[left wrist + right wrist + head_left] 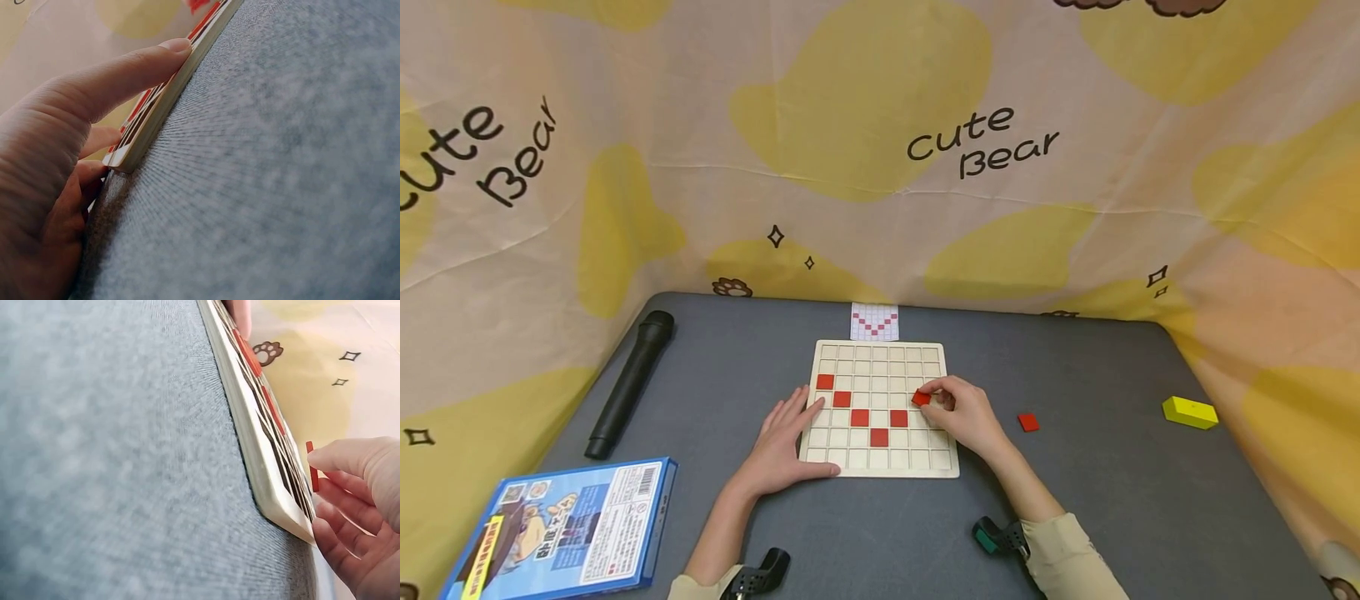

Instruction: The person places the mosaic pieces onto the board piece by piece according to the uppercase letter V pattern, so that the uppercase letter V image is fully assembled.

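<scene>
A cream square grid board (917, 459) lies on the grey table, several red square tiles sitting in its cells in a V-like slant. My left hand (780, 447) rests at the board's left side with fingers spread; its thumb (156, 59) touches the near edge. Over the right part of the grid, my right hand (964, 414) pinches another red tile (921, 399) between thumb and fingers. In the right wrist view that tile (312, 467) is tilted on edge just above the board. One loose red tile (1028, 422) lies to the right of the board.
Behind the board is a small card (875, 322) printed with a red V pattern. A black microphone-shaped object (631, 383) lies at the left, with a blue box (572, 525) nearer. A yellow block (1190, 412) sits at far right. Patterned cloth (865, 100) hangs around the table.
</scene>
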{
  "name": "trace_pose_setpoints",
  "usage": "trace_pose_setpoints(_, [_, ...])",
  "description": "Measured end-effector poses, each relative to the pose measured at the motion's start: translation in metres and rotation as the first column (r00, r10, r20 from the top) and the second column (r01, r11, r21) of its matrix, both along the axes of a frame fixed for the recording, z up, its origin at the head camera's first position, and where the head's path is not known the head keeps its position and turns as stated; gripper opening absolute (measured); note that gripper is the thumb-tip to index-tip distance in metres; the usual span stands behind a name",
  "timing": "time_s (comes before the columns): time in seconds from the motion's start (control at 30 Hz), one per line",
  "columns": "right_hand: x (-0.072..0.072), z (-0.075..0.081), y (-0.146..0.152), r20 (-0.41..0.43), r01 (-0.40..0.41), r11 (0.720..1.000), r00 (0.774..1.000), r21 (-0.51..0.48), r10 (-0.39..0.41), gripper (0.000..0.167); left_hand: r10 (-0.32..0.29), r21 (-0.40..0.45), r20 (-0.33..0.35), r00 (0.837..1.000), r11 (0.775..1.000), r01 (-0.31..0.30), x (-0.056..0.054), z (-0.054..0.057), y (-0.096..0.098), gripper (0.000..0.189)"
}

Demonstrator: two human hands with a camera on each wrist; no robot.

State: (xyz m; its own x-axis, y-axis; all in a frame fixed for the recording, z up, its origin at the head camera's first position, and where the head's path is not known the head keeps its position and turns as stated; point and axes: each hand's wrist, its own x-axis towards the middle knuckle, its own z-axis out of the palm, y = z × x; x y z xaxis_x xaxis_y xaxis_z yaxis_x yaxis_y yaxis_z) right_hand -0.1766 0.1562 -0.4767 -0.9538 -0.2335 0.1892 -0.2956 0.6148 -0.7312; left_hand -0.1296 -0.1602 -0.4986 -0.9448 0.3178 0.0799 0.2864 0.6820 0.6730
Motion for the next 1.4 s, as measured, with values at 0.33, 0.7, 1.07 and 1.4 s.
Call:
trace_pose_setpoints(0.33, [-0.005,-0.002,-0.003,-0.041,-0.059,0.995,0.997,0.079,0.062,0.022,0.002,-0.004,0.002,1.000,1.000,-0.002,0.000,0.002,0.001,0.106])
trace_pose_setpoints(0.7, [-0.003,-0.001,0.004,-0.060,-0.064,0.998,0.996,0.015,0.064,0.023,0.000,0.000,-0.012,1.000,1.000,0.000,0.000,0.002,0.002,0.105])
trace_pose_setpoints(1.07, [0.007,0.002,0.029,0.003,0.081,0.993,0.997,-0.088,-0.081,0.015,-0.002,0.005,-0.004,1.000,1.000,0.002,0.001,0.000,0.000,0.105])
trace_pose_setpoints(1.4, [0.018,0.005,0.069,-0.039,0.115,0.993,0.992,-0.015,-0.116,0.013,-0.002,0.009,0.002,1.000,1.000,0.002,0.001,0.000,0.001,0.105])
